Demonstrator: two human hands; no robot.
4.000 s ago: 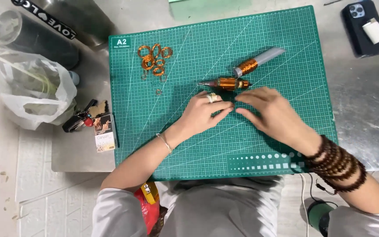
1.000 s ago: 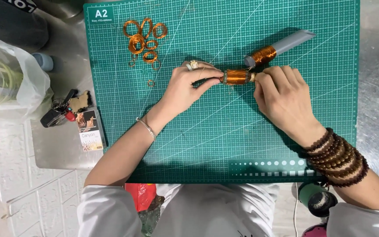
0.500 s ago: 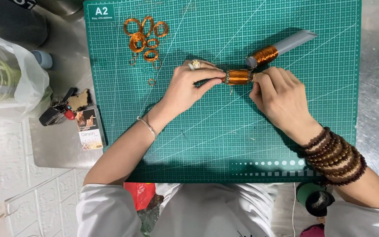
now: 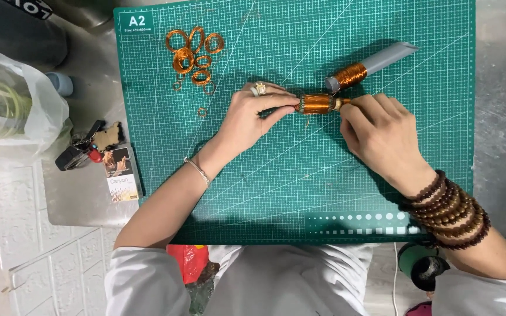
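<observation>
Left hand: my left hand (image 4: pixel 247 120) grips the small copper-wire-wound coil (image 4: pixel 316 103) over the green cutting mat (image 4: pixel 300 193).
Right hand: my right hand (image 4: pixel 382 137) pinches the coil's right end.

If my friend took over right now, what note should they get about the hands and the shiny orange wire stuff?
Left hand: fingers pinch the left end of the copper wire coil, holding it just above the green cutting mat.
Right hand: fingertips grip the coil's right end.
Second copper coil on a grey tube lies on the mat just beyond the hands.
Loose copper wire rings sit piled near the mat's top left corner.
Done: several rings already lie apart.
Left: both coils are mostly wound.
</observation>
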